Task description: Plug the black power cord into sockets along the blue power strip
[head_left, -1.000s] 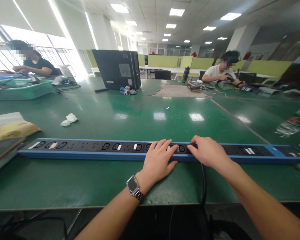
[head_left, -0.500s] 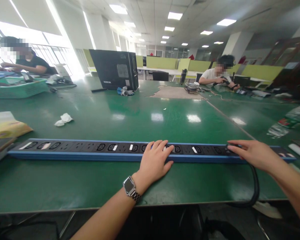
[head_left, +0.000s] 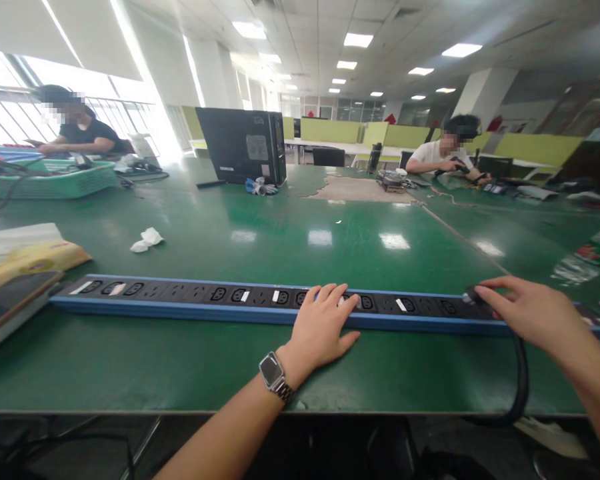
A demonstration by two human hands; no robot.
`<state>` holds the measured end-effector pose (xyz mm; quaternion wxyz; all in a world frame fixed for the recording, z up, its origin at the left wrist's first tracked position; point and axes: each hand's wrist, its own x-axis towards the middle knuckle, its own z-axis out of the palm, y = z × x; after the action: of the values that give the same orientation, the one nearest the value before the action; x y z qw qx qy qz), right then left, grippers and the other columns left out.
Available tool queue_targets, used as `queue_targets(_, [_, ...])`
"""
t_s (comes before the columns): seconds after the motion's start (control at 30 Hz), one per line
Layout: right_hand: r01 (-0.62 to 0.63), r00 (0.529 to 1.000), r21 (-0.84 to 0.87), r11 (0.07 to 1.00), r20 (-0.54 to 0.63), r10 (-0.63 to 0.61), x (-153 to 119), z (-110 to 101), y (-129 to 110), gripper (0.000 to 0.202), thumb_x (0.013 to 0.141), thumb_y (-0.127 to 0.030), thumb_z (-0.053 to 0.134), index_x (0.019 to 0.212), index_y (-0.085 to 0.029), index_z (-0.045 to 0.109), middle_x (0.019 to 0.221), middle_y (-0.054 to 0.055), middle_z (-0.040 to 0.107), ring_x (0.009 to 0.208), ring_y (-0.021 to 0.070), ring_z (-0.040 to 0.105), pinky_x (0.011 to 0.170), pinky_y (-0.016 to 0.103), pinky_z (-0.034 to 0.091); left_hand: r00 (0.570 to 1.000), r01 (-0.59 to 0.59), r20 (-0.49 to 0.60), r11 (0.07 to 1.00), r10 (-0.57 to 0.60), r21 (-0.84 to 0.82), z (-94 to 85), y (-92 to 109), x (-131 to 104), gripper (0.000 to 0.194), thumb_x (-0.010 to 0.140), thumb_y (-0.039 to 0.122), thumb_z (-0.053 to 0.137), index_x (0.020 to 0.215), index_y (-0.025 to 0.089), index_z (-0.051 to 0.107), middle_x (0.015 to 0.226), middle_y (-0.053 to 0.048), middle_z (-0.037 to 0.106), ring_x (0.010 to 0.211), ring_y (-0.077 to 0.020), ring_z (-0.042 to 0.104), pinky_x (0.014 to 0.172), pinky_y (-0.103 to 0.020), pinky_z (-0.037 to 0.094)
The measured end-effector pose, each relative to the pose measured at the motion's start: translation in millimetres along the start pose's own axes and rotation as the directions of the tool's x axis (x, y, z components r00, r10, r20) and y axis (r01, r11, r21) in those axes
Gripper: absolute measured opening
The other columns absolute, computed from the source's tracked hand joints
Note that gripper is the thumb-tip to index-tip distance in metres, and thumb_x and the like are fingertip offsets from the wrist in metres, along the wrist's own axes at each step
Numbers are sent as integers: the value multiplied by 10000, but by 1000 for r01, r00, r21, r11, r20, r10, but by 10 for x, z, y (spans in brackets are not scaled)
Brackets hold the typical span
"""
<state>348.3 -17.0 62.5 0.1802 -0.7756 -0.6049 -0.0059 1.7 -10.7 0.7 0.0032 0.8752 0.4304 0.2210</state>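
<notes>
A long blue-and-black power strip (head_left: 170, 292) lies across the green table, with rows of black sockets and several small white labels on its top face. My left hand (head_left: 323, 320) rests flat over its middle, fingers spread, covering part of a few sockets. Toward the strip's right end, my right hand (head_left: 540, 310) pinches a black power plug (head_left: 475, 294) between thumb and fingers. The plug is tilted, with a pale, shiny end showing at its left. Its thick black cable (head_left: 523, 373) hangs down past the table's front edge. The plug's underside is hidden.
Left, a tissue packet (head_left: 55, 257) and a dark flat object (head_left: 15, 310) lie near the strip. Crumpled tissue (head_left: 147, 240), a green basket (head_left: 80, 183), a black computer case (head_left: 245, 147) and gloves (head_left: 261, 187) are beyond. A plastic bottle (head_left: 587, 257) lies right. Two people sit across the table.
The view has shifted, so everything appears farther right. The plug in my right hand has tipped, showing its pale end. My left hand stays on the strip.
</notes>
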Motion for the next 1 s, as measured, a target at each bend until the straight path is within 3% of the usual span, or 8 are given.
queue_targets(0.13, [165,978,300,939,78,-196,-373,74,-819,382,788,-516,652,1048,-244,721,688,17,708,619,201,654,585,310,460,996,-27,-90,980,9,-197,-2,121,56,757,803,456,712,1447,212,396,1428,-111,535,1291,-286,493,1089,-481,373])
queue_targets(0.23, [167,863,692,703,242,-443,-607,129,-1357,374,809,-448,659,1107,-224,691,795,23,736,651,169,678,605,271,514,974,-103,-223,944,32,-312,-36,136,34,506,866,344,653,1339,227,515,1242,-71,670,1131,-225,608,997,-395,451])
queue_targets(0.3, [98,907,847,523,141,-398,-692,200,-1467,353,835,-460,639,1071,-201,684,828,44,739,668,163,689,618,261,537,941,-82,-336,947,-29,-309,-107,-1,-58,280,893,330,633,1157,236,634,1073,-49,725,1010,-208,650,941,-372,476])
queue_targets(0.4, [36,986,892,451,42,-163,-760,441,-1270,337,838,-492,639,951,-178,688,709,35,698,578,144,646,551,244,520,875,89,-439,958,-206,-272,-289,-437,-298,305,889,408,646,1128,218,652,1068,-74,721,1008,-227,652,918,-376,499])
queue_targets(0.5, [-50,986,809,586,134,-101,-852,773,-939,343,818,-502,656,843,-163,701,633,30,658,534,139,603,521,240,502,845,299,-385,925,-371,-233,-498,-944,-544,349,902,434,601,1148,190,636,1017,-87,730,950,-244,673,906,-408,518])
queue_targets(0.6, [-65,985,747,661,153,-76,-956,994,-753,370,827,-522,627,806,-162,711,625,36,646,544,155,603,535,255,512,901,332,-223,923,-372,-197,-663,-1251,-662,370,881,487,596,1099,194,655,1032,-90,741,967,-268,684,920,-429,521])
queue_targets(0.8, [-38,983,725,687,149,-103,-985,996,-750,390,828,-545,603,792,-173,714,608,34,637,536,162,608,523,254,518,974,224,87,933,-208,-282,-834,-1289,-561,400,894,488,587,1184,217,637,1158,-73,717,1044,-242,676,937,-358,521])
queue_targets(1.0, [-12,986,716,698,125,-111,-984,989,-763,385,815,-549,600,754,-185,710,589,33,633,525,171,608,504,257,516,978,135,181,976,-104,-173,-825,-1351,-504,474,914,454,576,1323,215,569,1234,-105,681,1121,-262,647,989,-387,492])
